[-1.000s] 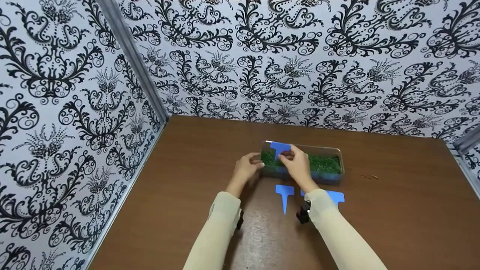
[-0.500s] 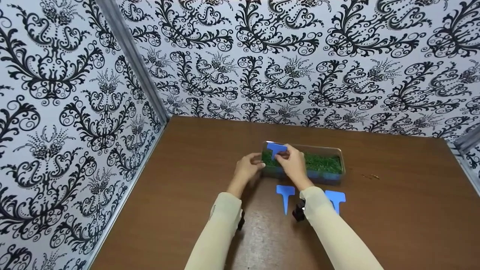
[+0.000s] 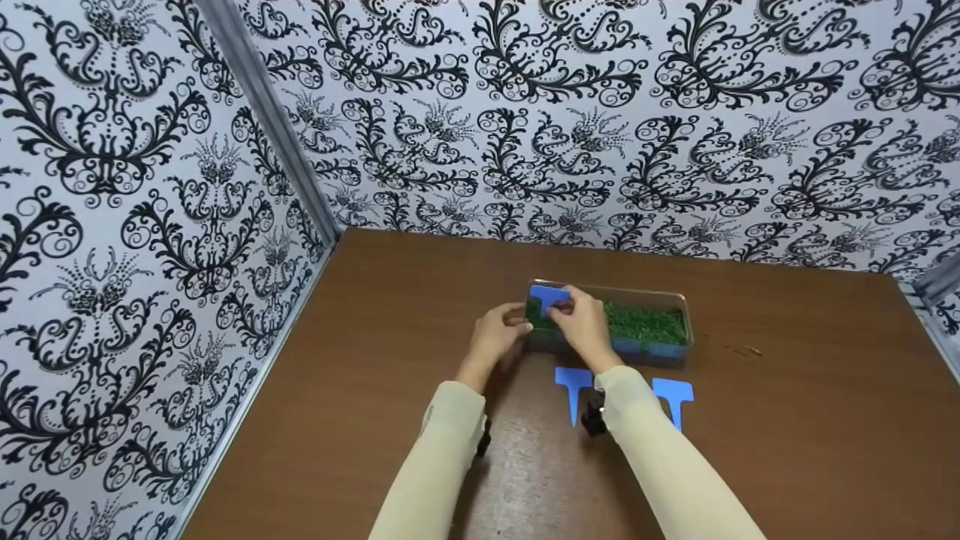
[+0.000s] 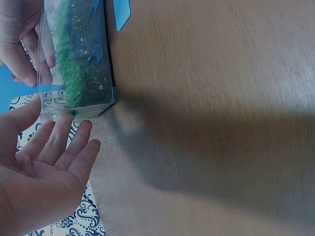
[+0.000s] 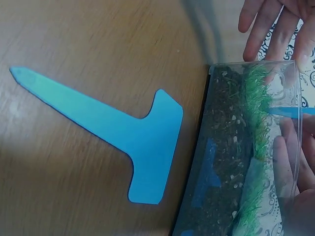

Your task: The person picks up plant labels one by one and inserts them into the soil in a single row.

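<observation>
A clear plastic container (image 3: 669,352) of soil and green grass (image 3: 643,324) stands on the table. My right hand (image 3: 586,324) pinches a blue T-shaped plant label (image 3: 541,292) upright over its left part. In the right wrist view, the narrow end of that label (image 5: 281,112) points into the grass tops. At the container's left end is my left hand (image 3: 491,337), its fingers (image 4: 78,140) extended and fingertips right at the end wall. Two more blue plant labels lie in front: one near the middle (image 3: 574,381), the other (image 3: 673,391) partly hidden by my right sleeve.
Brown wooden table (image 3: 360,360) lies beneath everything. Patterned black-and-white walls (image 3: 562,135) rise behind and on the left. Small brown bits (image 3: 750,350) lie right of the container. Dark wrist cameras (image 3: 594,416) hang under both sleeves.
My right hand has shifted left with the held plant label and lowered it toward the grass. More of the right-hand label on the table now shows. My left hand stays at the container's end.
</observation>
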A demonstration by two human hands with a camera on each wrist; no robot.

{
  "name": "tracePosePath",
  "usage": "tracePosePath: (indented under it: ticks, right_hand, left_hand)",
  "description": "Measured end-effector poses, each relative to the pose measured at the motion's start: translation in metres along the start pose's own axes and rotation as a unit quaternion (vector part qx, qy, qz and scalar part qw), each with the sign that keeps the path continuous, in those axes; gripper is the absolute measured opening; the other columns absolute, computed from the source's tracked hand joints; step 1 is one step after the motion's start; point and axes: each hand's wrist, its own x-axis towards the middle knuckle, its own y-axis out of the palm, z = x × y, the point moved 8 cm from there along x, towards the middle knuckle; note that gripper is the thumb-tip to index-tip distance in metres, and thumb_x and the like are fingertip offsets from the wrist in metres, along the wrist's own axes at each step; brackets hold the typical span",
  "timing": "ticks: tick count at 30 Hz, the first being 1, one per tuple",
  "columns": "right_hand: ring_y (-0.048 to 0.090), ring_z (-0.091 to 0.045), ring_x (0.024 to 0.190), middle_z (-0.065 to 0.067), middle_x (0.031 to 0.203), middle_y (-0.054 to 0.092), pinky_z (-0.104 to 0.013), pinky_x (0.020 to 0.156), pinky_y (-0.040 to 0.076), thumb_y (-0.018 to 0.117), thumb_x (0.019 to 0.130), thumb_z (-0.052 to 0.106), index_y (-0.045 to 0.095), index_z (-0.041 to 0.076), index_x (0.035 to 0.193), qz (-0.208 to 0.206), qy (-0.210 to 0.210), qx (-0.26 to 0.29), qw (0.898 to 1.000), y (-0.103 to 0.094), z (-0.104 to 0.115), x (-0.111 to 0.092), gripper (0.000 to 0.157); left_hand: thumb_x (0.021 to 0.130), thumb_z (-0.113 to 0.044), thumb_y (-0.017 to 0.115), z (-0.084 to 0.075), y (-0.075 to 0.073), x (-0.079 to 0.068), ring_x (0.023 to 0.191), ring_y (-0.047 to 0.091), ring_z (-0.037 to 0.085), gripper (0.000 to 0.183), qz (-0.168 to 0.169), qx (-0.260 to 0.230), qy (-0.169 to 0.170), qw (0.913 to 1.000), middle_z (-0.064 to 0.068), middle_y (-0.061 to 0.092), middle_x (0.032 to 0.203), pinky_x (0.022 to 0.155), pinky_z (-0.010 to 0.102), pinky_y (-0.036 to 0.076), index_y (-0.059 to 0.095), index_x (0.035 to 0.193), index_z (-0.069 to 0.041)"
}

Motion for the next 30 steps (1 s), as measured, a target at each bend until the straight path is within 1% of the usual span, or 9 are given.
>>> tracePosePath:
  ticks: [5,11,13,19,26,30]
  right_hand:
    - [0.074,-0.030,0.087,-0.016,0.093,0.077,-0.046,0.078,0.058,0.075,0.086,0.010,0.070,0.003,0.098,0.008,0.004,-0.043,0.999,0.0029,-0.0005,0.0024,0.015]
    - [0.070,-0.030,0.084,-0.014,0.089,0.075,-0.047,0.076,0.054,0.075,0.085,0.010,0.070,0.004,0.096,0.014,0.011,-0.070,0.997,0.0046,-0.0021,0.0029,0.013]
    - [0.069,-0.030,0.084,-0.013,0.090,0.075,-0.047,0.076,0.054,0.075,0.085,0.010,0.070,0.004,0.097,0.016,0.014,-0.073,0.997,0.0056,-0.0026,0.0030,0.014]
    - [0.070,-0.029,0.085,-0.014,0.093,0.075,-0.046,0.077,0.055,0.074,0.087,0.011,0.071,0.004,0.101,0.021,0.018,-0.071,0.997,0.0086,-0.0042,0.0032,0.016]
    - [0.065,-0.026,0.077,-0.013,0.085,0.072,-0.043,0.070,0.052,0.072,0.087,0.009,0.068,0.006,0.096,0.006,0.018,-0.075,0.997,0.0058,-0.0046,0.0024,0.010]
    - [0.067,-0.028,0.079,-0.013,0.087,0.072,-0.043,0.071,0.052,0.072,0.089,0.009,0.068,0.006,0.099,0.016,0.024,-0.077,0.997,0.0061,-0.0043,0.0016,0.011]
  left_hand:
    - [0.093,-0.014,0.070,-0.0008,0.0001,-0.0001,0.117,0.068,0.025,0.042,-0.002,0.001,-0.001,1.0000,0.011,0.073,0.121,0.098,0.037,0.054,0.063,0.134,-0.011]
    - [0.093,-0.014,0.070,-0.0014,0.0002,0.0000,0.116,0.068,0.026,0.042,-0.006,0.009,0.005,0.9999,0.013,0.073,0.119,0.102,0.040,0.052,0.064,0.134,-0.010]
    - [0.092,-0.014,0.071,-0.0015,-0.0004,-0.0002,0.115,0.069,0.026,0.042,-0.008,0.009,0.008,0.9999,0.013,0.073,0.119,0.102,0.040,0.052,0.064,0.133,-0.010]
    - [0.093,-0.014,0.070,-0.0007,-0.0014,-0.0005,0.116,0.068,0.026,0.041,-0.010,0.004,0.001,0.9999,0.013,0.073,0.121,0.101,0.040,0.053,0.064,0.134,-0.010]
    - [0.092,-0.015,0.071,-0.0010,-0.0011,-0.0014,0.115,0.069,0.026,0.042,-0.010,0.004,0.004,0.9999,0.013,0.073,0.119,0.100,0.039,0.053,0.064,0.134,-0.010]
    - [0.093,-0.015,0.071,0.0002,-0.0003,0.0002,0.116,0.068,0.025,0.043,-0.006,0.002,0.002,1.0000,0.011,0.073,0.120,0.096,0.037,0.055,0.063,0.134,-0.010]
